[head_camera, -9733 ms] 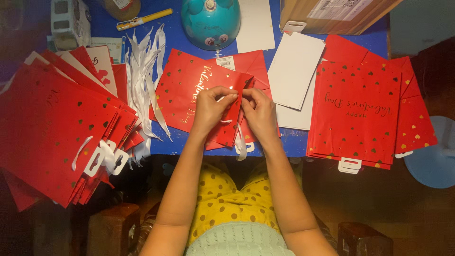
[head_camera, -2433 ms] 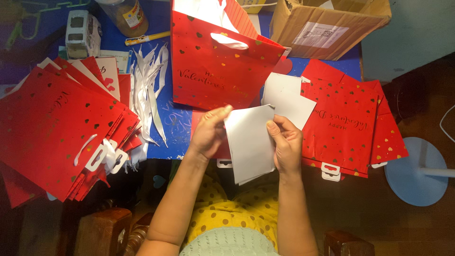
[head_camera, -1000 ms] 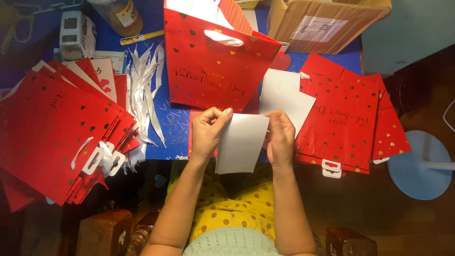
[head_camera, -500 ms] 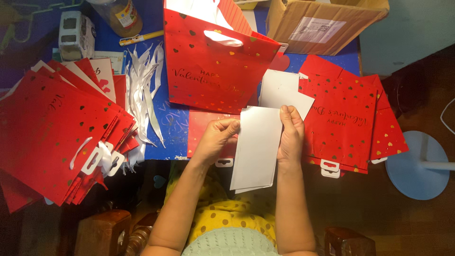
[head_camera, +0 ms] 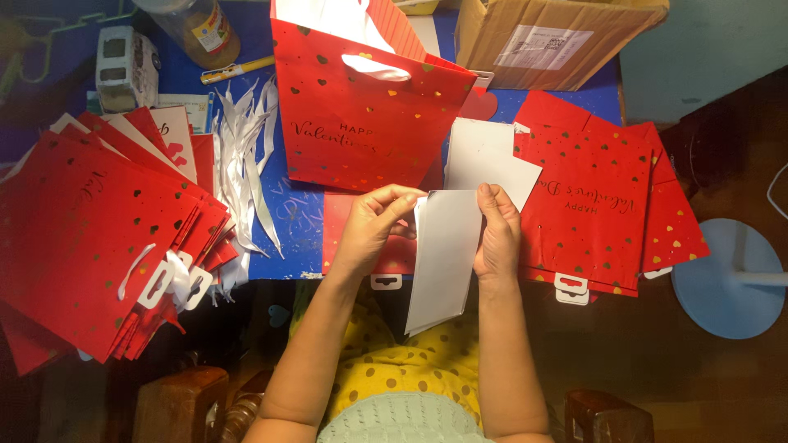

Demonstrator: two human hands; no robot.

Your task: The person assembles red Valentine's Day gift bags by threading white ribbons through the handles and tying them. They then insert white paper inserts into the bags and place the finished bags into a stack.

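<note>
Both my hands hold a white card sheet upright above the table's front edge. My left hand pinches its top left corner. My right hand grips its right edge. Behind the hands stands an opened red gift bag with gold hearts and a white ribbon handle. A flat red bag lies under my left hand. More white sheets lie just beyond my right hand.
A big fanned stack of flat red bags fills the left. Another stack of flat red bags lies right. White ribbons, a jar, a yellow pen and a cardboard box sit on the blue table.
The red bag now stands opened at the back of the table. I picked up a white sheet and turned it from wide to narrow and upright between my hands.
</note>
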